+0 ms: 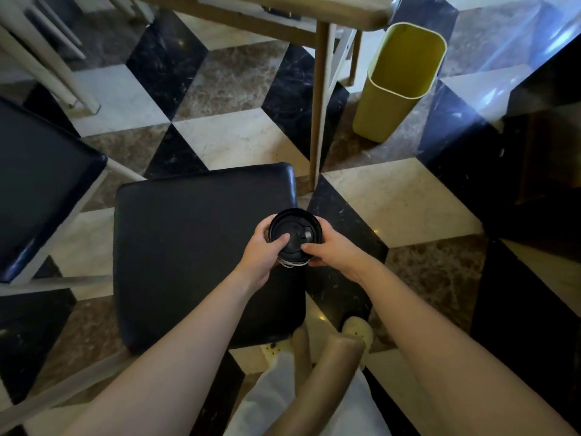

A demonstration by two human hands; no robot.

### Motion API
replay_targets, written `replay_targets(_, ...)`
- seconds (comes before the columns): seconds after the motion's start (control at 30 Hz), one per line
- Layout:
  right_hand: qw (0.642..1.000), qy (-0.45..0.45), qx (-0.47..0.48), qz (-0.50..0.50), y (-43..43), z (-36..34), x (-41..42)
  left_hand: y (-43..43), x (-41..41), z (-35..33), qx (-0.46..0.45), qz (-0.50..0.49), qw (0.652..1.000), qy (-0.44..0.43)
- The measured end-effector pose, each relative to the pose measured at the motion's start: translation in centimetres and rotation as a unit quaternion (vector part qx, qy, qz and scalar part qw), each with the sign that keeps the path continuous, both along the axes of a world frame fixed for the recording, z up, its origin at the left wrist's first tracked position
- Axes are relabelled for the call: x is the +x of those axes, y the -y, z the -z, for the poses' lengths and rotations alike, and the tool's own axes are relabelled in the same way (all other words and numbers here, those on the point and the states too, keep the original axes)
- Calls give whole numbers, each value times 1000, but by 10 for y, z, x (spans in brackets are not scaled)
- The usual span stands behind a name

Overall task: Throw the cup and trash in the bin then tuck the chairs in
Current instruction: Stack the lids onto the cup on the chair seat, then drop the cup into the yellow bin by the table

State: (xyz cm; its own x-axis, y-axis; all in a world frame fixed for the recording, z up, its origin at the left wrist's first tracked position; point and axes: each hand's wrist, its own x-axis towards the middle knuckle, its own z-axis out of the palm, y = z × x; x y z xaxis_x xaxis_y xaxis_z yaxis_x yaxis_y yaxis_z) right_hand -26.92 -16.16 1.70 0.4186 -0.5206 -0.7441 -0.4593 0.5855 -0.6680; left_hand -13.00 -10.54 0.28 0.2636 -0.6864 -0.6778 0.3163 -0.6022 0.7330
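You hold the cup (pixel 295 236) over the black chair (pixel 195 247), left hand (pixel 267 251) and right hand (pixel 330 251) both wrapped round it. The yellow bin (pixel 383 114) is well apart, past a table leg (pixel 319 105). Throw from here and it could hit the leg and spill.

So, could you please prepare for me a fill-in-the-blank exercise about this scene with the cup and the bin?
1. The cup has a ____ lid.
2. The left hand and the right hand hold it over the edge of a chair ____.
3. The bin stands on the ____, beside the table leg.
Missing words: black; seat; floor.
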Motion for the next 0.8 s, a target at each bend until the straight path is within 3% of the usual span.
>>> replay_targets(0.17,997,54,38,42,30,-11,-37,23,-18,-19,-22,93,995,-18)
replay_targets(0.33,997,72,34,9,57,-40,-90,51,-56,-60,-1,180,983,-28)
replay_targets(0.5,996,78,23,-38,93,-106,-147,85,-98,-121,-23,284,958,23)
replay_targets(0.67,980,11,-101,-174,143,-187,-192,127,-140,-190,-92,396,905,126)
replay_targets(0.8,921,-69,-281,-263,171,-239,-202,162,-159,-240,-127,435,871,192)
